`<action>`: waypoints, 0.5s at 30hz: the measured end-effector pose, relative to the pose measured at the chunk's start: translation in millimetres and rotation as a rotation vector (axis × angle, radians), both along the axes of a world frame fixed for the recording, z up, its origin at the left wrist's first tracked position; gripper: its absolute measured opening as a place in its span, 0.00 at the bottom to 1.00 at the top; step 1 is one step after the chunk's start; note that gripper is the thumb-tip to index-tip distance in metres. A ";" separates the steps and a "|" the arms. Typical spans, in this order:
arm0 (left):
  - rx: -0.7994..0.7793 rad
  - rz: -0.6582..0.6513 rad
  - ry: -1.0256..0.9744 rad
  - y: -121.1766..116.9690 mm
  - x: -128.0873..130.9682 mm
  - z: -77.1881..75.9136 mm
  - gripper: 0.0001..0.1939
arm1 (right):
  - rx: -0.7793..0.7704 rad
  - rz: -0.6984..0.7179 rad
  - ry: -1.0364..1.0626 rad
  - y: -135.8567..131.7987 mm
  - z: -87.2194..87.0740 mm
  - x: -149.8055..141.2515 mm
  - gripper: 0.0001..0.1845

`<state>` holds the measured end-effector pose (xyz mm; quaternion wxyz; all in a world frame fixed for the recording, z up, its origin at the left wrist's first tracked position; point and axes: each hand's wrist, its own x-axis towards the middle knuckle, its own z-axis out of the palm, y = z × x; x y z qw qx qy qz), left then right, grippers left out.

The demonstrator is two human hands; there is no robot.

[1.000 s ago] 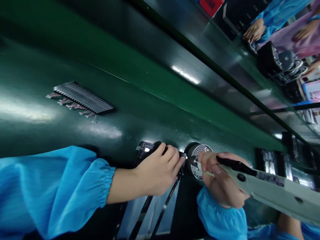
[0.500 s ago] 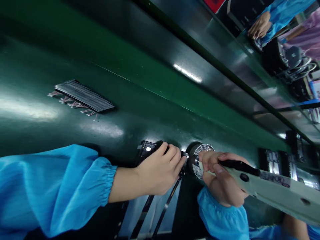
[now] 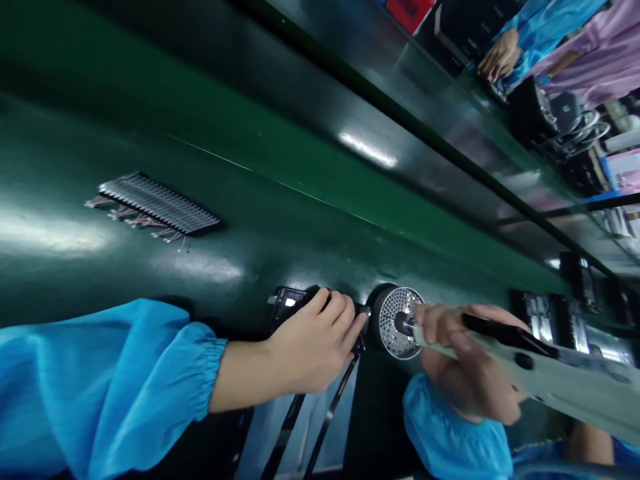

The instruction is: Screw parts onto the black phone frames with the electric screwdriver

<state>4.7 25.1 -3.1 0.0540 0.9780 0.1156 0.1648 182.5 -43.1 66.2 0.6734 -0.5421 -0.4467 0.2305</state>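
My left hand (image 3: 317, 340) is closed over a black rectangular device (image 3: 290, 301), its fingers curled across the far edge. A small white square shows on the device's left end; much of it lies hidden under the hand. My right hand (image 3: 470, 360) grips a pale green electric screwdriver (image 3: 560, 380) with a black lever along its top. The screwdriver's dark tip end hangs over a round metal dish (image 3: 383, 327) with a perforated top. Whether the tip touches the plate I cannot tell. The dish stands just right of the device.
A block of grey ribbed parts with thin wires (image 3: 160, 203) lies at left. Dark strips (image 3: 327, 420) rest on a pale sheet below my left hand. Black parts (image 3: 540, 317) stand at right. Beyond a raised ledge (image 3: 370, 150), a co-worker's hand (image 3: 500, 57) is at work.
My right hand has drawn the screwdriver rightward, away from the device, its tip now over the dish. My left hand keeps hold of the device. The view has shifted slightly.
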 end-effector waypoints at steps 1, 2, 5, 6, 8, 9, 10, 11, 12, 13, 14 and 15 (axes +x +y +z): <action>-0.001 0.000 0.001 0.1 -0.1 -0.2 0.27 | -0.009 -0.032 -0.002 -5.6 2.9 4.7 0.17; -0.003 0.000 0.002 0.2 -0.1 -0.4 0.27 | -0.021 -0.062 -0.005 -11.5 4.9 9.2 0.17; -0.014 -0.005 0.004 1.2 -0.5 -0.4 0.27 | -0.024 -0.153 -0.012 -25.6 4.3 19.0 0.16; -0.020 -0.006 0.004 1.6 -0.6 -0.1 0.27 | -0.016 -0.174 -0.008 -27.9 2.5 20.8 0.15; -0.033 -0.008 0.006 2.7 -0.8 1.1 0.27 | 0.016 -0.203 0.000 -28.4 -1.8 22.2 0.15; -0.039 -0.011 0.012 3.3 -0.9 1.8 0.27 | 0.031 -0.211 0.001 -27.0 -3.6 22.1 0.14; -0.045 -0.014 0.020 3.9 -0.9 2.6 0.27 | 0.041 -0.213 0.005 -24.9 -5.1 21.7 0.14; -0.048 -0.018 0.027 4.5 -0.9 3.3 0.27 | 0.048 -0.209 0.009 -22.4 -6.2 21.1 0.14; -0.048 -0.022 0.032 5.0 -0.9 3.9 0.26 | 0.053 -0.206 0.014 -19.9 -7.2 20.4 0.14; -0.047 -0.026 0.032 5.4 -0.8 4.2 0.26 | 0.053 -0.203 0.023 -17.5 -8.1 19.8 0.14; -0.046 -0.029 0.031 5.7 -0.7 4.3 0.26 | 0.049 -0.198 0.032 -15.5 -9.0 19.2 0.14; -0.046 -0.032 0.028 5.9 -0.6 4.2 0.26 | 0.049 -0.196 0.036 -13.9 -10.1 18.8 0.13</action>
